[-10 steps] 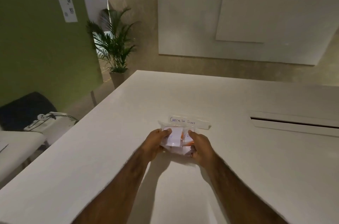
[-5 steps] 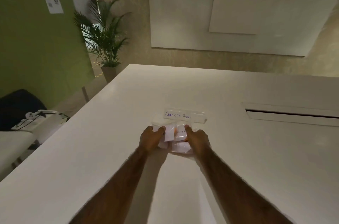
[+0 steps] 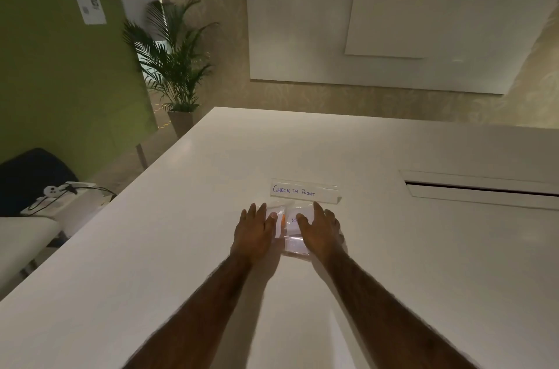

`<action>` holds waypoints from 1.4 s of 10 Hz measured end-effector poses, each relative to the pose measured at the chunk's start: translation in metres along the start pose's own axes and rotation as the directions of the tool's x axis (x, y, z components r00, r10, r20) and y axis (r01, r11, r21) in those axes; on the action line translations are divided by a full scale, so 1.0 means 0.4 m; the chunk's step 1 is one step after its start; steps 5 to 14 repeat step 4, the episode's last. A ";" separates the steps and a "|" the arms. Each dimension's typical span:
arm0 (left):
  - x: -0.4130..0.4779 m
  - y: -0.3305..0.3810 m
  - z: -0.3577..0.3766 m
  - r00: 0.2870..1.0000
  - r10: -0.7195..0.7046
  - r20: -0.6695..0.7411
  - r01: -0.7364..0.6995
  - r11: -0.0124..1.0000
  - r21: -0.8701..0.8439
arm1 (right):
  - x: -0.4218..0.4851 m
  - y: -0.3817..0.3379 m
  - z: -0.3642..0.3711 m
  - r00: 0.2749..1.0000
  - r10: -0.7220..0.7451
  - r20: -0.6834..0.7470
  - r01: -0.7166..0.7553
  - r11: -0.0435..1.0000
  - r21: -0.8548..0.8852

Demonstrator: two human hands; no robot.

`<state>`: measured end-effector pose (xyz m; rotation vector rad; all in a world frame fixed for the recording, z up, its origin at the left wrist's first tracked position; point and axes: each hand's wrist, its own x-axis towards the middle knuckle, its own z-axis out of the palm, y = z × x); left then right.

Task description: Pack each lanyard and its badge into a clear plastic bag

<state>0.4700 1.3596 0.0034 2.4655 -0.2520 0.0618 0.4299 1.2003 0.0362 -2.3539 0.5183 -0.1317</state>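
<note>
A small pile of clear plastic bags (image 3: 295, 244) lies on the white table (image 3: 151, 278) in front of me. White badges (image 3: 292, 225) and a strip of orange lanyard (image 3: 283, 219) show through the plastic. My left hand (image 3: 255, 231) lies flat on the pile's left side, fingers straight and spread. My right hand (image 3: 319, 231) lies flat on its right side, fingers straight too. Both hands cover much of the bags.
A clear sign holder reading "CHECK IN POINT" (image 3: 302, 191) stands just beyond the pile. A cable slot (image 3: 481, 188) is cut into the table at the right. A potted palm (image 3: 175, 66) and a green partition (image 3: 60, 66) stand off the table's left.
Both hands gripped the pile from its sides with curled fingers; now their fingers are straight and they lie flat on top of it. The pile sits a little closer to the sign.
</note>
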 end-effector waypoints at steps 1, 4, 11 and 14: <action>0.013 -0.019 0.011 0.999 -0.051 -0.001 0.051 0.998 0.044 | -0.003 0.009 -0.002 1.000 -0.009 0.005 0.009 1.000 -0.025; 0.001 0.025 0.002 1.000 -0.007 0.010 0.006 0.993 0.121 | -0.005 0.042 -0.016 0.988 -0.144 -0.051 0.130 0.969 -0.210; 0.001 0.025 0.002 1.000 -0.007 0.010 0.006 0.993 0.121 | -0.005 0.042 -0.016 0.988 -0.144 -0.051 0.130 0.969 -0.210; 0.001 0.025 0.002 1.000 -0.007 0.010 0.006 0.993 0.121 | -0.005 0.042 -0.016 0.988 -0.144 -0.051 0.130 0.969 -0.210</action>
